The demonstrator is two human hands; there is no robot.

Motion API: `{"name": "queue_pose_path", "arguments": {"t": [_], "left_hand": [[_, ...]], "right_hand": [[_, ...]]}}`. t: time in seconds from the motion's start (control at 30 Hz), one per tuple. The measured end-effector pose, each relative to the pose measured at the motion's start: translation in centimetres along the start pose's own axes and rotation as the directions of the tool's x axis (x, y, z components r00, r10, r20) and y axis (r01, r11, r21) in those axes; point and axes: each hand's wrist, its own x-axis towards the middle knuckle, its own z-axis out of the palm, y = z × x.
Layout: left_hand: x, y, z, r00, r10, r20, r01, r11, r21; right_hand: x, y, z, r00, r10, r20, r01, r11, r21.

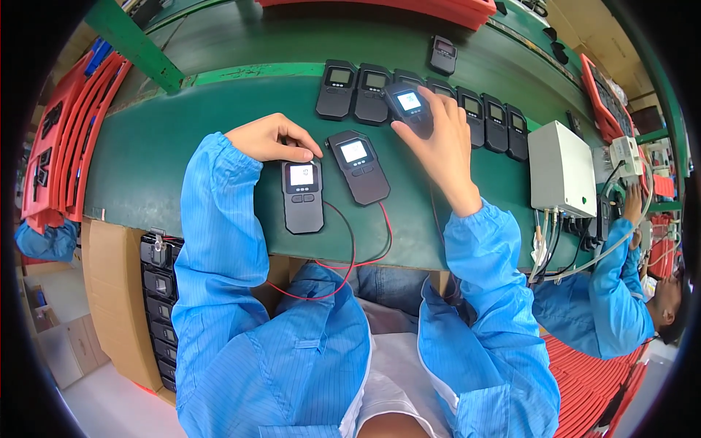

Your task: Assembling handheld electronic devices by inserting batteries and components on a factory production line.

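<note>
My left hand (274, 139) is closed, with its thumb and fingertips pinched at the top edge of a black handheld meter (304, 213). This meter lies on the green bench with its screen lit and two buttons below. A second lit meter (369, 184) lies tilted just right of it. Red and black wires run from the lower ends of these two toward my lap. My right hand (447, 146) grips a third lit meter (400, 101) between thumb and fingers, in front of the row. Part of that meter is hidden by my hand.
Several black meters (337, 87) with dark screens stand in a row behind; a smaller black device (442, 55) lies beyond. A white box (561, 168) with cables is at the right, near a co-worker's blue sleeve (612, 292). Red trays (73, 139) stack at left, above a cardboard box (117, 299).
</note>
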Motion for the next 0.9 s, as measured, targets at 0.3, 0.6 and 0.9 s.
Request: {"name": "queue_pose_path", "arguments": {"t": [0.3,0.6,0.9], "left_hand": [[1.2,-2.1,0.4,0.996,0.024,-0.091,-0.022,1.000,0.022],[2.7,-0.9,2.0,0.937,0.049,-0.346,-0.040,0.999,0.033],[4.0,-1.6,3.2,0.903,0.218,-0.370,-0.143,0.965,0.219]], "right_hand": [[-0.2,0.3,1.0,0.999,0.034,0.027,-0.036,0.998,0.045],[-0.3,0.1,0.8,0.999,0.044,0.026,-0.046,0.996,0.082],[-0.4,-0.6,1.1,0.999,0.010,0.038,-0.013,0.996,0.085]]}}
